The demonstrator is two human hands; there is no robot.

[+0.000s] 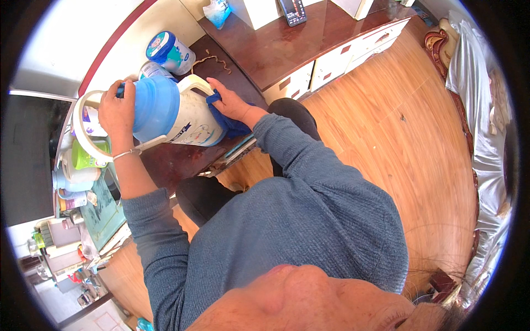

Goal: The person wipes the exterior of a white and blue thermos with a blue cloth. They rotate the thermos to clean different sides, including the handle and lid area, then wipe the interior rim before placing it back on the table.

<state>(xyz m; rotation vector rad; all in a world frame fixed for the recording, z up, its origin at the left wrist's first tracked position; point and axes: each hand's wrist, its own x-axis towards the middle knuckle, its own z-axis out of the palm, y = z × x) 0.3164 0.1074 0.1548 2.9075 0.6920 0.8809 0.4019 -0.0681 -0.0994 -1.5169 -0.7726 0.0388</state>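
Observation:
A white thermos jug [194,116] with a blue collar and printed decoration lies tilted over the dark red cabinet top, its top end towards the left. My left hand [118,109] grips the blue top, fingers curled over its rim. A white carrying loop [80,134] swings out around that wrist. My right hand [232,103] holds a dark blue cloth [232,124] by the jug's white side handle [196,82]. The cloth hangs along the base end; whether the fingers also grip the handle is hard to tell.
Behind the jug stand a blue-lidded can [170,53] and a second can [155,71], partly hidden. Beside them lies a tan cord [213,60]. A phone [293,12] leans on the brown cabinet [265,53]. Left are a green tub [89,155] and a dark screen [33,157].

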